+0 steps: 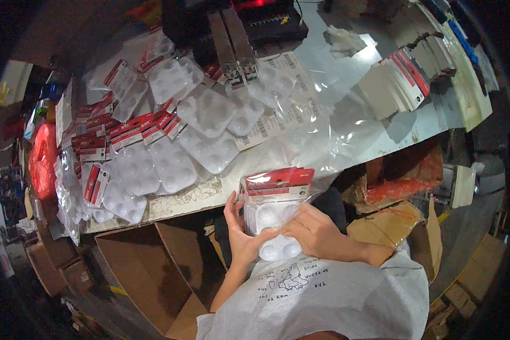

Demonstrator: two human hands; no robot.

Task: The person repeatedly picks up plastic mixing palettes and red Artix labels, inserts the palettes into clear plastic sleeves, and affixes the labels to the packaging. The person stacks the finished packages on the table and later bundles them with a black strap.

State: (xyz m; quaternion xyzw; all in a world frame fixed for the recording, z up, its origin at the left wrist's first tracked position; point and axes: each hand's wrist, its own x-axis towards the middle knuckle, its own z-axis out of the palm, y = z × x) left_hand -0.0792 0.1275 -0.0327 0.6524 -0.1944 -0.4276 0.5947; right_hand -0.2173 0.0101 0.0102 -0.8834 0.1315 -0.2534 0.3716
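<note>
Close to my body I hold a stack of white plastic paint palettes (271, 214) with round wells, in clear bags topped by red and white header cards. My left hand (245, 241) grips the stack along its left side, with the thumb over the front palette. From the right, my right hand (317, 231) closes over the stack's front and right edge, its fingertips meeting the left thumb. Clear bag film shows beside the cards. Many similar bagged palettes (209, 110) lie spread across the table beyond my hands.
A white table (345, 156) spans the view. At its back stands a dark machine (266, 28) with a metal guide and red light. Stacked header cards (395, 85) sit on the right. Barcode label sheets (277, 122) lie midtable. Cardboard boxes (136, 266) stand below. A red bag (43, 161) hangs left.
</note>
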